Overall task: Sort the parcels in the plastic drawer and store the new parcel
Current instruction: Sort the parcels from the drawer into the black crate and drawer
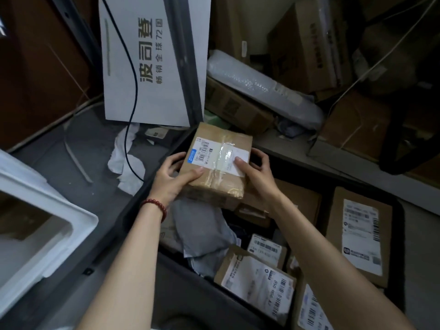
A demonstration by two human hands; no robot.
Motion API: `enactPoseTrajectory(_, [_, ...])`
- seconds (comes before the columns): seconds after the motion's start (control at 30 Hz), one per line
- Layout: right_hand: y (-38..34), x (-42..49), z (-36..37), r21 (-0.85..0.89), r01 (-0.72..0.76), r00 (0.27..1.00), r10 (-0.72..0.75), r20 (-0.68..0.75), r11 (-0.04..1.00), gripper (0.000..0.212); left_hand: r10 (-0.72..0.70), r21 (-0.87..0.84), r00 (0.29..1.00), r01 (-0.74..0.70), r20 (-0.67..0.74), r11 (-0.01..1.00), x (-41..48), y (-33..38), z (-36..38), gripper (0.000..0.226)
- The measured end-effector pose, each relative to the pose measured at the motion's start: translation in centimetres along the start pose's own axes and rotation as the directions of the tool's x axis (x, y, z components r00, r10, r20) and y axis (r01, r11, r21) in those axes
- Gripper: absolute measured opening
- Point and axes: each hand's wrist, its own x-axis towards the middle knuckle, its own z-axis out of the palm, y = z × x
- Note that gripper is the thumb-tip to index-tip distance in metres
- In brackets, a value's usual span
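A taped brown cardboard parcel (pixel 216 163) with a white barcode label is held over the far left corner of the dark plastic drawer (pixel 140 198). My left hand (pixel 172 177) grips its left side, thumb on top. My right hand (pixel 256 172) grips its right side, thumb on the label. Inside the drawer lie several labelled cardboard parcels, among them a long one (pixel 359 236) at the right and one (pixel 257 279) near the front, plus a grey plastic mailer bag (pixel 202 229) below the held parcel.
A white foam box (pixel 35 225) stands at the left. A large white carton with black print (pixel 152 60) leans behind the drawer, a black cable hanging across it. Stacked cardboard boxes (pixel 309 48) and a bubble-wrap roll (pixel 262 89) fill the back right.
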Motion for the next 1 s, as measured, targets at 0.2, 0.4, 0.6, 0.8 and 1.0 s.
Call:
enactPoseTrajectory(0.2, [0.4, 1.0, -0.5, 0.057, -0.052, 0.999, 0.053, -0.014, 0.997, 0.084, -0.027, -0.079, 1.0, 0.028, 0.013, 0.996, 0.1, -1.6, -1.1, 0.085])
enactPoseTrajectory(0.4, [0.3, 1.0, 0.1, 0.276, 0.016, 0.98, 0.04, -0.196, 0.961, 0.095, 0.007, -0.044, 0.974, -0.017, -0.225, 0.999, 0.4, -0.3, 1.0, 0.087])
enactPoseTrajectory(0.6, [0.7, -0.2, 1.7, 0.192, 0.099, 0.973, -0.054, -0.225, 0.976, 0.085, -0.227, -0.103, 0.974, 0.225, -0.012, 0.969, 0.2, -0.8, 2.4, 0.122])
enactPoseTrajectory(0.8, [0.4, -1.4, -0.1, -0.026, 0.106, 0.963, -0.11, -0.246, 0.994, 0.052, -0.031, -0.005, 0.99, 0.031, -0.141, 1.0, 0.1, -1.8, 2.0, 0.08])
enactPoseTrajectory(1.0, [0.5, -1.8, 0.6, -0.169, 0.152, 0.962, -0.185, -0.201, 0.974, 0.054, 0.039, 0.11, 0.98, -0.018, -0.196, 0.994, 1.2, -1.8, 1.7, 0.086])
